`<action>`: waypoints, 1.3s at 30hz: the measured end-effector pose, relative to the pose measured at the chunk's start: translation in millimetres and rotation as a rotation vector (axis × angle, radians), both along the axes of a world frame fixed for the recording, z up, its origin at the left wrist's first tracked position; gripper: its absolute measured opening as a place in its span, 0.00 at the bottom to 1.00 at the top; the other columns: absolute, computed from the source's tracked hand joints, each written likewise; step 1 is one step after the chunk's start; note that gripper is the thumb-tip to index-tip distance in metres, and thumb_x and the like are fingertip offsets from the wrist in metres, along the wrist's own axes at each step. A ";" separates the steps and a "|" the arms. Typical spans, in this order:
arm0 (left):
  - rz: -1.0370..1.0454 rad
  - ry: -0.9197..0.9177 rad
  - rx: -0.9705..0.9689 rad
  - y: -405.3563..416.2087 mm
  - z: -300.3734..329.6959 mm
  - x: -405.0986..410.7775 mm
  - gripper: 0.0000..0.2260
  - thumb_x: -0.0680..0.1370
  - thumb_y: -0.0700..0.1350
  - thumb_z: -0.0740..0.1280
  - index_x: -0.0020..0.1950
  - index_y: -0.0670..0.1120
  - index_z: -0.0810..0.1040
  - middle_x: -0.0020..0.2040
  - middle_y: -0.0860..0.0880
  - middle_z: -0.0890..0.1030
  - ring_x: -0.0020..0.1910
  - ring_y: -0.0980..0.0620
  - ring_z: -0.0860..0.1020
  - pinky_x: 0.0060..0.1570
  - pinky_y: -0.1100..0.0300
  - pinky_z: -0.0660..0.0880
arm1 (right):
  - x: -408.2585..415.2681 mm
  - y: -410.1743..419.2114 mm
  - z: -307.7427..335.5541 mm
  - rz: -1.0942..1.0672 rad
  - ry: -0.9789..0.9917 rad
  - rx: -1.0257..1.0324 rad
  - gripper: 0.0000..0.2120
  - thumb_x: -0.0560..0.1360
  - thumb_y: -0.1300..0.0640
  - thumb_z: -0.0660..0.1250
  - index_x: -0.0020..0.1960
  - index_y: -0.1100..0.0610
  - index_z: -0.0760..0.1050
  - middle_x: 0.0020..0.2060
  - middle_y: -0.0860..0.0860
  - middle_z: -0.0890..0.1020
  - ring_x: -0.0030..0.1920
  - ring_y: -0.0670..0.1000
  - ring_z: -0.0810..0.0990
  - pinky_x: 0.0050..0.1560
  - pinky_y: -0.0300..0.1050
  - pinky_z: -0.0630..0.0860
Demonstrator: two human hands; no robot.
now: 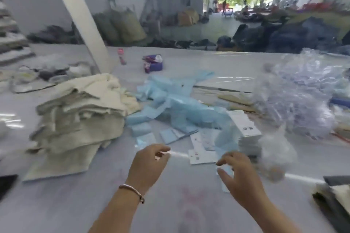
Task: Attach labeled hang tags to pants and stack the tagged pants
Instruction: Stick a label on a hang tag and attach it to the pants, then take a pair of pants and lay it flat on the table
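Observation:
A stack of folded beige and cream pants (pixel 79 119) lies on the white table (pixel 75 204) at the left. White hang tags (pixel 244 125) stand in a pile right of centre, and loose tags (pixel 200 155) lie in front of it. Light blue label strips (pixel 176 98) sprawl across the middle. My left hand (pixel 149 162) hovers above the table with fingers loosely curled, holding nothing I can make out. My right hand (pixel 236 174) hovers near the loose tags, its fingers spread and bent over a small pale blue label (pixel 226 171). The frame is blurred.
A heap of clear plastic bags (pixel 295 96) fills the right side. A purple box (pixel 153 64) and a small pink bottle (pixel 121 56) stand further back. Dark folded fabric (pixel 333 195) lies at the right edge, and a white pillar (pixel 79 17) rises behind the pants.

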State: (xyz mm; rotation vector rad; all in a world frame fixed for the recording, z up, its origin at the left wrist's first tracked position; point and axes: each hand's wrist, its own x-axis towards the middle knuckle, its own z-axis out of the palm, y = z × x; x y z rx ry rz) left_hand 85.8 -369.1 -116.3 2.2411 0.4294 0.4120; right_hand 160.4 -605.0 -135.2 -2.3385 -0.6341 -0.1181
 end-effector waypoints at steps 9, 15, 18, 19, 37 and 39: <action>0.549 -0.103 0.451 336.5 39.8 -59.3 0.21 0.68 0.46 0.78 0.58 0.43 0.79 0.59 0.43 0.79 0.58 0.40 0.72 0.57 0.49 0.71 | -20.4 324.3 27.4 0.270 -0.014 0.061 0.06 0.71 0.59 0.73 0.46 0.50 0.80 0.49 0.43 0.75 0.54 0.47 0.70 0.51 0.43 0.72; 0.264 -0.010 0.563 449.4 46.9 -15.1 0.36 0.68 0.59 0.75 0.73 0.51 0.68 0.72 0.49 0.70 0.72 0.47 0.64 0.68 0.50 0.64 | -20.6 422.1 42.4 0.296 -0.007 0.053 0.07 0.71 0.58 0.73 0.44 0.47 0.79 0.48 0.36 0.72 0.53 0.43 0.70 0.51 0.41 0.72; 0.072 0.117 0.608 475.0 41.5 10.1 0.36 0.71 0.61 0.71 0.75 0.54 0.63 0.75 0.53 0.66 0.75 0.52 0.62 0.72 0.50 0.60 | -18.2 439.8 45.2 0.299 -0.008 0.000 0.07 0.70 0.58 0.73 0.44 0.47 0.78 0.48 0.36 0.72 0.53 0.44 0.70 0.51 0.42 0.71; 0.019 0.126 0.611 482.9 41.4 16.6 0.34 0.72 0.59 0.71 0.75 0.54 0.64 0.74 0.54 0.67 0.74 0.53 0.63 0.72 0.52 0.61 | -17.1 443.2 45.9 0.298 -0.007 -0.018 0.08 0.70 0.58 0.73 0.44 0.47 0.78 0.48 0.36 0.72 0.52 0.44 0.70 0.50 0.41 0.72; -0.385 -0.188 0.390 425.3 75.2 -107.6 0.15 0.70 0.56 0.66 0.57 0.63 0.77 0.48 0.62 0.81 0.51 0.65 0.77 0.65 0.72 0.64 | 20.2 532.0 102.7 0.125 1.111 0.824 0.23 0.77 0.43 0.62 0.58 0.60 0.81 0.40 0.52 0.86 0.39 0.50 0.85 0.36 0.41 0.81; -0.427 0.054 0.267 427.4 48.6 -122.3 0.06 0.70 0.56 0.71 0.46 0.65 0.82 0.47 0.65 0.81 0.53 0.70 0.75 0.65 0.72 0.64 | 7.6 541.9 90.3 0.090 1.157 0.771 0.17 0.72 0.56 0.70 0.59 0.63 0.79 0.45 0.59 0.85 0.38 0.57 0.84 0.36 0.47 0.81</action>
